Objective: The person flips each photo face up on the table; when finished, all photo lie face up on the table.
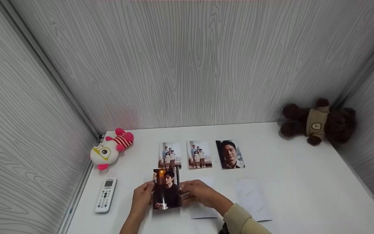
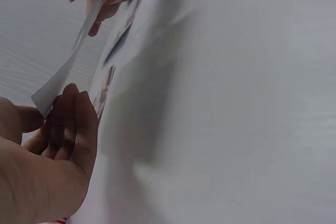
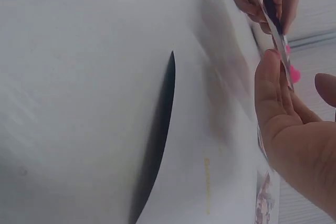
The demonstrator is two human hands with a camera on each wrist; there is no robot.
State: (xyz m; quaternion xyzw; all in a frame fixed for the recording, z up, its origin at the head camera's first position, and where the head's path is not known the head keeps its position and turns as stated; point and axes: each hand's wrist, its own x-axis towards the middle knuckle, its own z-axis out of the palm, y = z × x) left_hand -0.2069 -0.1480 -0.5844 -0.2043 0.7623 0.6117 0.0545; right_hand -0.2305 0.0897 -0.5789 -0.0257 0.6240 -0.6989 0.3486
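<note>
My left hand [image 1: 142,198] pinches the left edge of a photo [image 1: 167,190] of a person in a dark sweater with a cup. It is held up, face toward me, above the white table. The fingers of my right hand [image 1: 203,193] lie against the photo's right edge. In the right wrist view those fingers [image 3: 270,77] are fairly straight behind it, with the thumb apart from it. The left wrist view shows the pale back of the photo [image 2: 58,85] over the left fingers. Just beyond lie two family-group photos [image 1: 169,156] and a portrait photo [image 1: 230,154], face up.
Two white sheets [image 1: 253,198] lie near my right forearm, one with a lifted edge. A remote control [image 1: 106,195] lies at left, below a pink-and-white plush toy [image 1: 109,151]. A brown teddy bear [image 1: 318,122] lies at back right. Wood-grain panels [image 1: 187,65] enclose the table.
</note>
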